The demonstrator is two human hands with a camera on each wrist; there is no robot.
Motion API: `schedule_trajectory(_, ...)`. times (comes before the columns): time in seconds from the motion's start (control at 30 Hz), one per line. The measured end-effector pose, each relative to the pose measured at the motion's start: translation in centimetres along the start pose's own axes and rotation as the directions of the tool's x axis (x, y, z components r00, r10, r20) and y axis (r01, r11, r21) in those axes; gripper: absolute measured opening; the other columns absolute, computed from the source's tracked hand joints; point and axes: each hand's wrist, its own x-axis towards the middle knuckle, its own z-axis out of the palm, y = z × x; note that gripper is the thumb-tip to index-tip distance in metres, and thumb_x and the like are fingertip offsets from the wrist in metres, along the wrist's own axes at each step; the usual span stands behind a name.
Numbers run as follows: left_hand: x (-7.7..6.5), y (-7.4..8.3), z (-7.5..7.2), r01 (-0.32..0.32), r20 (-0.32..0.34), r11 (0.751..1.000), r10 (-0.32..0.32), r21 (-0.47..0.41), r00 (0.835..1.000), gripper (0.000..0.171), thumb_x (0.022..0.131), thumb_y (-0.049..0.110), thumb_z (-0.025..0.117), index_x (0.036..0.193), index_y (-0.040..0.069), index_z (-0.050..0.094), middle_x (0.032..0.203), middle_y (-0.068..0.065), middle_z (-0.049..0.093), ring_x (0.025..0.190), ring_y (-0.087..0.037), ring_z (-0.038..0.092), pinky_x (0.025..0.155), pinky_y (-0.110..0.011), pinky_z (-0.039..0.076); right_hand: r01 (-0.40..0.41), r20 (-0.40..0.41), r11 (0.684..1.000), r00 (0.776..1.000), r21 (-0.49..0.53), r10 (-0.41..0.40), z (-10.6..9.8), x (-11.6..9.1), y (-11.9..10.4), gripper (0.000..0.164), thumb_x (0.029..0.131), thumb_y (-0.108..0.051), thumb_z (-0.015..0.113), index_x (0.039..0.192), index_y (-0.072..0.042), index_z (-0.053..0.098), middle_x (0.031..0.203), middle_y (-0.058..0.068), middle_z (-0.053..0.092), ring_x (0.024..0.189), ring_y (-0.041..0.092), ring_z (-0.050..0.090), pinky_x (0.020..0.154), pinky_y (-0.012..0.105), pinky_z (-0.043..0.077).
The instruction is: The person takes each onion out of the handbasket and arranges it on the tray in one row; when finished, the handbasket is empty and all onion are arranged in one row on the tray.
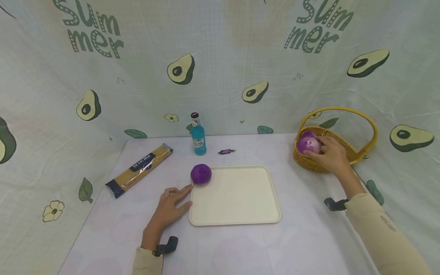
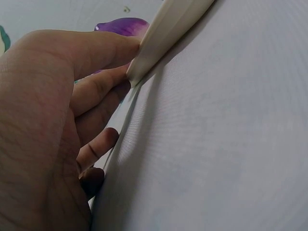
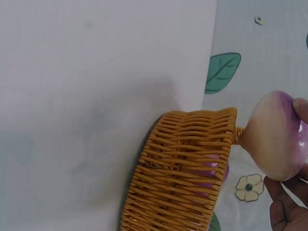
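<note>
My right hand (image 1: pixel 331 154) grips a purple-and-cream turnip (image 3: pixel 274 137) by its purple top, its tapered cream end pointing down over the wicker basket (image 1: pixel 311 165). Another purple vegetable (image 1: pixel 307 134) is in the basket, partly visible through the weave in the right wrist view. On the left, my left hand (image 1: pixel 166 208) rests beside the cream tray (image 1: pixel 237 198), its thumb and fingertips touching the tray's left rim. A round, deep purple vegetable (image 1: pixel 201 174) sits at the tray's upper left corner, just beyond the left fingertips.
Behind the tray stands a blue bottle (image 1: pixel 198 137) with a dark cap. A small wrapped candy (image 1: pixel 226 151) lies to its right. To the left is a long pack of pasta (image 1: pixel 139 170). The basket's tall handle (image 1: pixel 372 131) arches above it. Patterned cloth hangs behind the table.
</note>
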Motion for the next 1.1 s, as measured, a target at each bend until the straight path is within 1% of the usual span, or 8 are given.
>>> schedule_trajectory(0.2,0.0,0.0,0.1,-0.014,-0.01,1.0,0.014,0.007,1.0,0.058,0.092,0.054,0.065,0.147,0.039,0.05,0.137,0.011,0.061,0.123,-0.027,0.042,0.101,-0.058,0.036,0.017,-0.011,1.0,1.0,0.002,-0.017,-0.1,-0.3,-0.5,0.101,0.086,-0.061,0.069,0.156,0.0,0.028,0.152,0.033,0.027,0.137,0.055,0.023,0.103,0.074,0.025)
schedule_trajectory(0.37,0.0,0.0,0.1,-0.009,-0.007,1.0,0.009,0.01,1.0,0.059,0.092,0.055,0.065,0.147,0.04,0.05,0.138,0.012,0.06,0.122,-0.026,0.043,0.101,-0.056,0.036,0.014,-0.015,1.0,1.0,0.022,-0.014,0.2,-0.5,-0.9,0.1,0.086,-0.061,0.07,0.155,-0.001,0.03,0.152,0.031,0.029,0.134,0.055,0.028,0.102,0.072,0.029)
schedule_trajectory(0.43,0.0,0.0,0.1,-0.011,-0.008,1.0,0.011,0.007,1.0,0.058,0.092,0.054,0.065,0.146,0.04,0.05,0.138,0.012,0.06,0.122,-0.025,0.043,0.101,-0.056,0.036,0.025,-0.022,1.0,0.999,0.013,-0.025,0.4,-0.6,-1.1,0.099,0.086,-0.061,0.07,0.155,-0.001,0.032,0.151,0.031,0.031,0.134,0.055,0.03,0.102,0.071,0.03)
schedule_trajectory(0.6,0.1,-0.1,0.1,-0.017,-0.008,1.0,0.017,0.011,1.0,0.059,0.092,0.056,0.064,0.147,0.041,0.049,0.138,0.013,0.06,0.122,-0.025,0.043,0.101,-0.055,0.036,0.065,-0.035,0.998,0.997,-0.007,-0.065,0.9,-0.9,-1.7,0.097,0.085,-0.059,0.072,0.153,0.0,0.035,0.151,0.031,0.033,0.136,0.055,0.026,0.104,0.073,0.025)
schedule_trajectory(0.7,0.1,-0.2,0.1,-0.012,-0.008,1.0,0.012,0.017,1.0,0.059,0.092,0.058,0.063,0.147,0.043,0.048,0.138,0.015,0.06,0.122,-0.024,0.043,0.101,-0.055,0.036,0.075,-0.026,0.997,0.997,-0.001,-0.075,1.1,-1.1,-2.2,0.097,0.085,-0.059,0.073,0.153,-0.001,0.036,0.153,0.031,0.031,0.137,0.056,0.025,0.103,0.076,0.023)
schedule_trajectory(0.77,0.1,-0.3,0.1,-0.022,-0.011,1.0,0.022,0.019,1.0,0.059,0.092,0.058,0.063,0.147,0.042,0.049,0.138,0.014,0.06,0.121,-0.024,0.043,0.101,-0.054,0.036,0.081,-0.019,0.997,0.997,-0.001,-0.081,1.2,-1.4,-2.4,0.097,0.085,-0.06,0.072,0.153,-0.002,0.035,0.155,0.031,0.028,0.138,0.057,0.024,0.1,0.078,0.023)
schedule_trajectory(0.9,0.2,-0.5,0.1,-0.028,-0.01,1.0,0.029,0.009,1.0,0.059,0.092,0.058,0.063,0.147,0.042,0.049,0.138,0.015,0.059,0.121,-0.024,0.043,0.101,-0.054,0.035,0.086,-0.001,0.996,0.996,0.022,-0.086,1.7,-1.7,-2.9,0.098,0.085,-0.061,0.071,0.154,-0.004,0.034,0.157,0.029,0.026,0.139,0.057,0.024,0.098,0.079,0.025)
schedule_trajectory(1.1,0.1,-0.3,0.1,-0.002,0.003,1.0,0.002,0.006,1.0,0.059,0.092,0.059,0.063,0.147,0.044,0.048,0.138,0.015,0.059,0.124,-0.025,0.042,0.101,-0.057,0.036,0.133,-0.012,0.99,0.991,0.04,-0.133,2.2,-2.0,-3.5,0.091,0.086,-0.056,0.074,0.15,-0.001,0.042,0.152,0.031,0.033,0.137,0.056,0.028,0.102,0.075,0.027)
